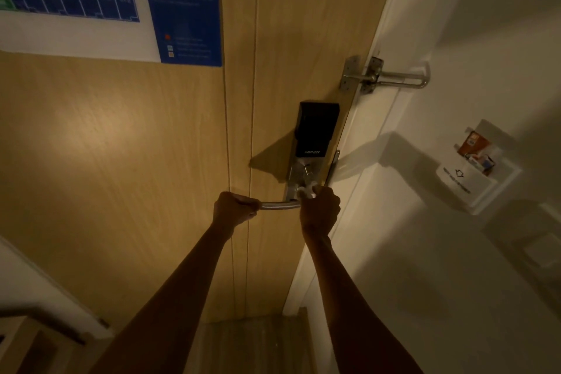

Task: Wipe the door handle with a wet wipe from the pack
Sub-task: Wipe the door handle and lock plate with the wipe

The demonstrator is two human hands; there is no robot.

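Note:
A silver lever door handle (pixel 280 206) juts left from the lock plate on a wooden door (pixel 151 161). My left hand (pixel 235 208) is closed around the free end of the handle. At the handle's pivot end my right hand (pixel 320 211) grips a white wet wipe (pixel 306 191), which is pressed against the base of the handle. Only a crumpled bit of the wipe shows above my fingers. The pack of wipes is not in view.
A black smart lock (pixel 315 129) sits above the handle, and a metal swing latch (pixel 385 77) bridges door and white frame higher up. A key-card holder (pixel 476 167) hangs on the right wall. Blue posters (pixel 182 6) cover the door's upper left.

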